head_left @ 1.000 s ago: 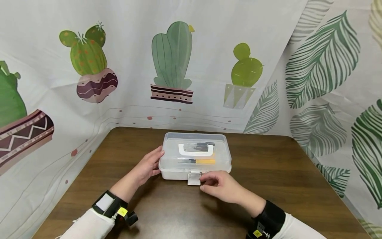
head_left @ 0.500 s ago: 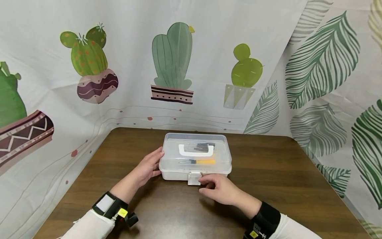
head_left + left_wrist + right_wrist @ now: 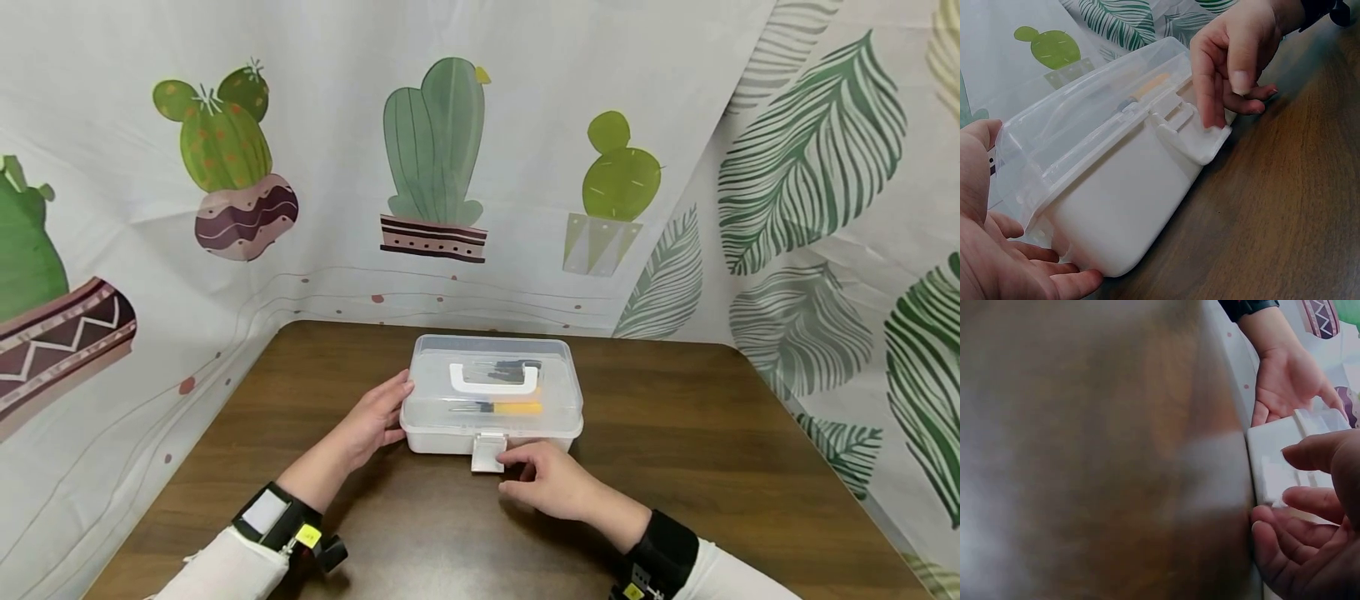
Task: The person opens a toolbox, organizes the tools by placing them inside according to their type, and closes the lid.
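A storage box (image 3: 491, 383) with a clear lid, white handle and white base sits on the table, lid down. Through the lid shows a yellow-handled screwdriver (image 3: 517, 408). My left hand (image 3: 372, 417) rests on the box's left end; the left wrist view shows its fingers (image 3: 1079, 282) by the lower corner and the thumb side near the lid. At the front, the white latch (image 3: 1194, 134) sticks out from the base. My right hand (image 3: 551, 479) touches the latch's right edge with a fingertip, its thumb (image 3: 1242, 62) apart from it.
Several dark-handled tools (image 3: 517, 367) lie inside the box towards the back. The brown wooden table (image 3: 675, 417) reaches to a cloth backdrop (image 3: 525, 167) printed with cacti and leaves. Both wrists wear black straps with cameras.
My right hand has shifted slightly down and left. The latch now tilts further out and down from the box front. The left hand and the box keep their places.
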Available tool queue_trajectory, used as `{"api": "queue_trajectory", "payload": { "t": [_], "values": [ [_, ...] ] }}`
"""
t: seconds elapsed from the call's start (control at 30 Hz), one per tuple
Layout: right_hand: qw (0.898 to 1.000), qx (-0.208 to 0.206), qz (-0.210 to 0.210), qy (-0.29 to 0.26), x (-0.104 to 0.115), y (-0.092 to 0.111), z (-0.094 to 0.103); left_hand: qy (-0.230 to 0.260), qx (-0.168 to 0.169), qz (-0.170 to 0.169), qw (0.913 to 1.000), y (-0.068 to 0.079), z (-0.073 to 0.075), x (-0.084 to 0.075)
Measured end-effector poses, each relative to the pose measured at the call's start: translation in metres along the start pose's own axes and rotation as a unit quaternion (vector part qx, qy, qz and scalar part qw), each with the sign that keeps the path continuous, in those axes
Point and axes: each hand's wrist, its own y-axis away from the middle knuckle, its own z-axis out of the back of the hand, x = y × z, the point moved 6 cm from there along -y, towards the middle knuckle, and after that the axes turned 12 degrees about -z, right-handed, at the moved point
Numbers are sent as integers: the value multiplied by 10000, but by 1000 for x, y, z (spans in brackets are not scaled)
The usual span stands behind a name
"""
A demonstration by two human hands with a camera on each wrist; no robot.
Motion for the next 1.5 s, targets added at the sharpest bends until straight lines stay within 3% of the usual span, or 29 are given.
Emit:
{"api": "queue_trajectory", "payload": {
  "t": [0.27,0.67,0.8,0.97,1.1,1.3,1.5],
  "values": [
    [9977,4,-42,-671,-2,4,-2,-9,8,12,10000,1,1,0],
    [9906,-859,145,-1055,2,3,7,-76,-27,24,10000,0,0,0],
    [9873,-1489,328,-444,11,4,13,-73,-22,9,10000,-1,-1,-1],
    [9752,-2163,316,348,19,6,19,-41,13,21,10000,-1,-2,-1],
    [9731,-2218,248,566,21,7,19,-69,25,33,10000,-2,-2,0],
    [9717,-2173,468,797,23,8,16,-92,4,28,10000,-2,0,-1],
    [9719,-2236,217,707,22,5,21,-119,-6,46,9999,-2,1,1]
  ]
}}
